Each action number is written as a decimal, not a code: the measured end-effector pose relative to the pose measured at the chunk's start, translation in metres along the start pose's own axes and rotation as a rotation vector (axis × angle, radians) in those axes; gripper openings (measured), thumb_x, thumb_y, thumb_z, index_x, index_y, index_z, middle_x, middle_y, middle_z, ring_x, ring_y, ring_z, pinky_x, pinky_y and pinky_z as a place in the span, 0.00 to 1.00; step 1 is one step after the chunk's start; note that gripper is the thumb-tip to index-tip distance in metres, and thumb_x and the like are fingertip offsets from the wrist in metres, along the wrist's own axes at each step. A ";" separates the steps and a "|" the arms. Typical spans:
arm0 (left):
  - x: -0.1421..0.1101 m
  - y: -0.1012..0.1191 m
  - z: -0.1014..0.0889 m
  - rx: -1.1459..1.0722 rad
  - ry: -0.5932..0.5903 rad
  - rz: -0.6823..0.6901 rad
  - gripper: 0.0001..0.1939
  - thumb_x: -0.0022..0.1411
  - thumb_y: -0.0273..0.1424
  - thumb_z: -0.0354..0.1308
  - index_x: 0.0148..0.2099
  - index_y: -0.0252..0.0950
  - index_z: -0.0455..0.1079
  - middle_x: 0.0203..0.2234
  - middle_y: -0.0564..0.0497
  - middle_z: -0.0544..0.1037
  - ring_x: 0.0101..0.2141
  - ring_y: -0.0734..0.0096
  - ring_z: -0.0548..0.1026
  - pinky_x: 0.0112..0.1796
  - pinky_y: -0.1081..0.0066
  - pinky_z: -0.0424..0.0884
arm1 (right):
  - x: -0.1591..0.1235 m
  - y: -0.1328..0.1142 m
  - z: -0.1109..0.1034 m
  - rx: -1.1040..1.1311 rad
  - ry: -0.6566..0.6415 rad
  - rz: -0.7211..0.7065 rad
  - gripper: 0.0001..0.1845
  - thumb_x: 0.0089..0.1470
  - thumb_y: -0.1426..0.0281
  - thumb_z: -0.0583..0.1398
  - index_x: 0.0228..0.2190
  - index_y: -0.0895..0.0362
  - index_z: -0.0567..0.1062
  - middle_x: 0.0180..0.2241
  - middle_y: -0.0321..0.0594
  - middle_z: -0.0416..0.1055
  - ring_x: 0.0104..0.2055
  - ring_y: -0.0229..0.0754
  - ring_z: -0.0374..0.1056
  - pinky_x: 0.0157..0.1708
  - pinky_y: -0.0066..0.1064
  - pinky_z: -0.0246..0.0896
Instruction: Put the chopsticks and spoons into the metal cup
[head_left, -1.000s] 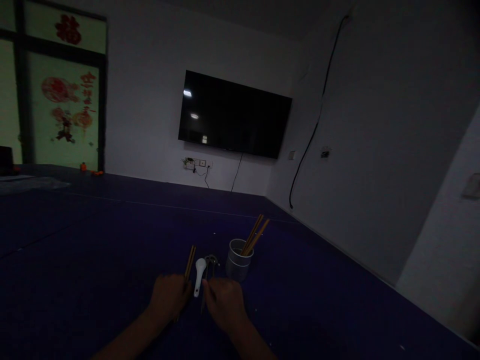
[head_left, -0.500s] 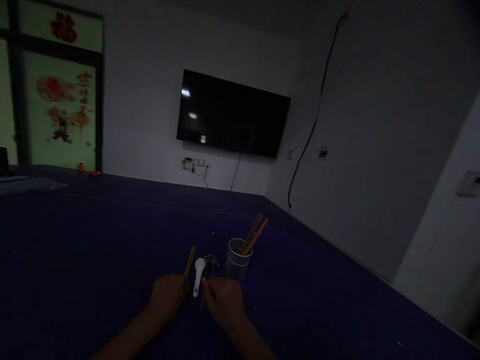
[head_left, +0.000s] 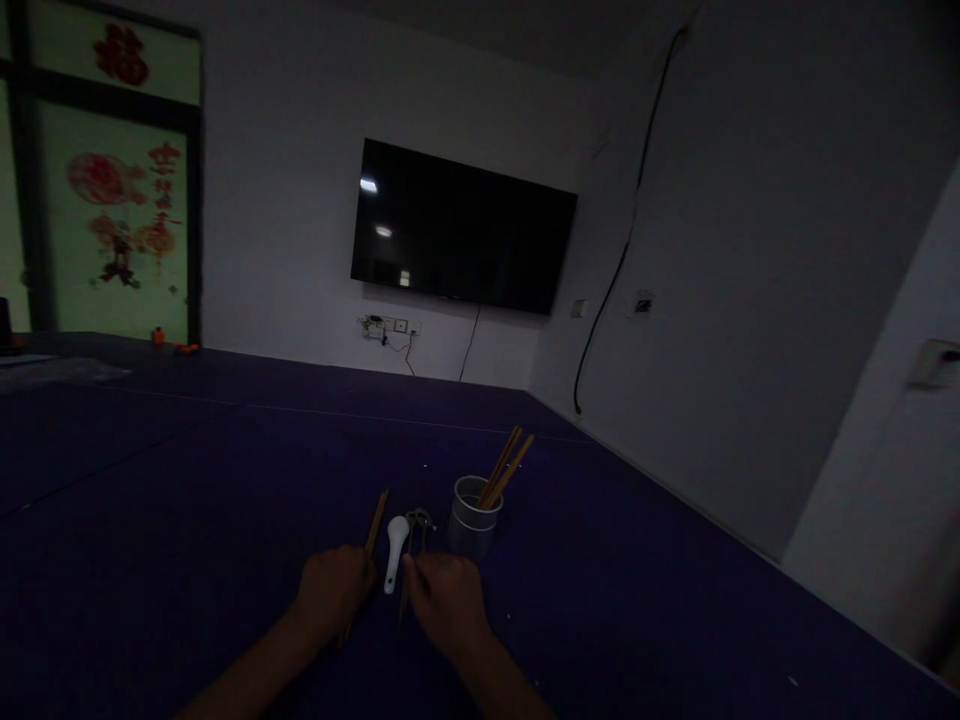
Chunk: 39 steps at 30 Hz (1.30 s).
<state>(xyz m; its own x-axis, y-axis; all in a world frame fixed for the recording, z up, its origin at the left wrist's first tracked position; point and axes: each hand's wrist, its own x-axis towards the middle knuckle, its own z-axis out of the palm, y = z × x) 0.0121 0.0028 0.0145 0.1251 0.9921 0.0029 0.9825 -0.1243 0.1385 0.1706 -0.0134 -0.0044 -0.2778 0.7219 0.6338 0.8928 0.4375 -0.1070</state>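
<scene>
Brown wooden chopsticks (head_left: 376,522) tilt more vs b4, L hand (head_left: 335,592) curled round 'em; thin grey utensils (head_left: 423,518) by R hand (head_left: 448,598) thumb, pinch unclear

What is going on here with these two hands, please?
A person's left hand is closed around some chopsticks. The right hand is at some thin utensils; it is too dark to tell whether it grips them. Between the hands, a white spoon lies on the dark blue surface. Just beyond the right hand stands a grey cup with more sticks leaning in it.
</scene>
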 end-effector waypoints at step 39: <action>0.001 -0.004 0.000 0.035 0.027 -0.020 0.19 0.62 0.33 0.40 0.38 0.34 0.73 0.35 0.42 0.78 0.38 0.61 0.77 0.38 0.67 0.68 | 0.000 -0.001 0.001 0.010 -0.038 0.018 0.19 0.60 0.67 0.50 0.20 0.55 0.72 0.21 0.34 0.73 0.22 0.35 0.67 0.22 0.28 0.45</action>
<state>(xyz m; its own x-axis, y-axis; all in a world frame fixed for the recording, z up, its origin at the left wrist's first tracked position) 0.0086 0.0043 0.0137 0.1025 0.9943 0.0277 0.9890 -0.1049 0.1042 0.1694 -0.0130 -0.0051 -0.2750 0.7499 0.6017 0.8945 0.4290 -0.1258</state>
